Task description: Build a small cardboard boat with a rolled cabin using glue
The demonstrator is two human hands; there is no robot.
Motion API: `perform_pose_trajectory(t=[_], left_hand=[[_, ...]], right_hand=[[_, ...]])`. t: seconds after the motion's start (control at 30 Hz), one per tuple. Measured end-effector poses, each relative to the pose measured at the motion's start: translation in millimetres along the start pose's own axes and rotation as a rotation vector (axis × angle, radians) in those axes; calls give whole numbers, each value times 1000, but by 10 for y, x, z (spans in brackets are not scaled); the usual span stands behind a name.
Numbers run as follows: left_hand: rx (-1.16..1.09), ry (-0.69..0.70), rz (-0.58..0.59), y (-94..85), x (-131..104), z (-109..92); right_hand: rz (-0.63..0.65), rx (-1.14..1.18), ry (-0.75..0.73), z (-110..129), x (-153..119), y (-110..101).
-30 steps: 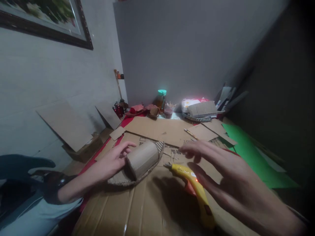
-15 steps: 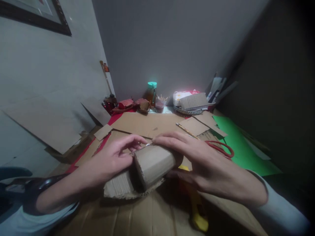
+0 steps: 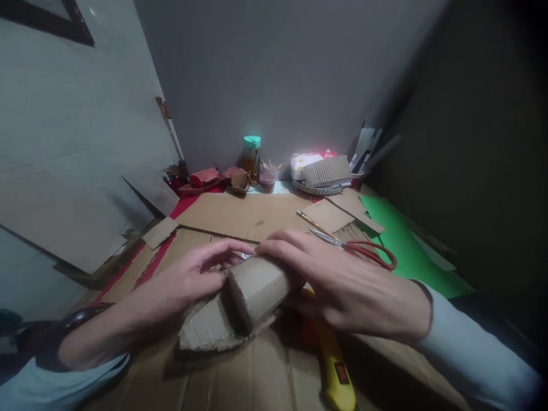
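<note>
A small cardboard model with a curved, roof-like cover on a pointed base of corrugated card is between my hands, tilted. My left hand is closed on its left far edge, thumb against the end of the cover and fingers bent behind. My right hand wraps over the right end, its thumb low and partly hidden. A small pale piece shows between the fingertips, too small to name. Below my right hand lies a yellow-handled tool with a red switch-like patch, its front part in shadow.
Red-handled scissors and a pencil lie beyond my right hand, near green sheet. At the back stand a bottle with a teal lid, a cup of sticks and red-brown model pieces. Flat cardboard covers the table.
My view has shifted slightly, so the background sits further left. More of the scissors and the yellow handle shows. Both hands keep their hold on the cardboard model, with little movement.
</note>
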State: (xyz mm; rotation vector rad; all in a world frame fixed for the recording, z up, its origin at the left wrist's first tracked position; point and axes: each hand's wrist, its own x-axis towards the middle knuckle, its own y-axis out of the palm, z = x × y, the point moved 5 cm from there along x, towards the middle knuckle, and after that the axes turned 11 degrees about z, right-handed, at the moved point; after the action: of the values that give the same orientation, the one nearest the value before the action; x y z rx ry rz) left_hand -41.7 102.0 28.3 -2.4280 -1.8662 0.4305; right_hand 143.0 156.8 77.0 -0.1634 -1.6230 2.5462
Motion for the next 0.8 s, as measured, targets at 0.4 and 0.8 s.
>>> perform_pose_trajectory(t=[0.4,0.8], left_hand=[[80,-22,-182,-175,-228,16],[285,12,-185,-326,-209,294]], right_hand=[[-26,-2,-150,50,303,-140],[-103,184,-68,-28,361,-364]])
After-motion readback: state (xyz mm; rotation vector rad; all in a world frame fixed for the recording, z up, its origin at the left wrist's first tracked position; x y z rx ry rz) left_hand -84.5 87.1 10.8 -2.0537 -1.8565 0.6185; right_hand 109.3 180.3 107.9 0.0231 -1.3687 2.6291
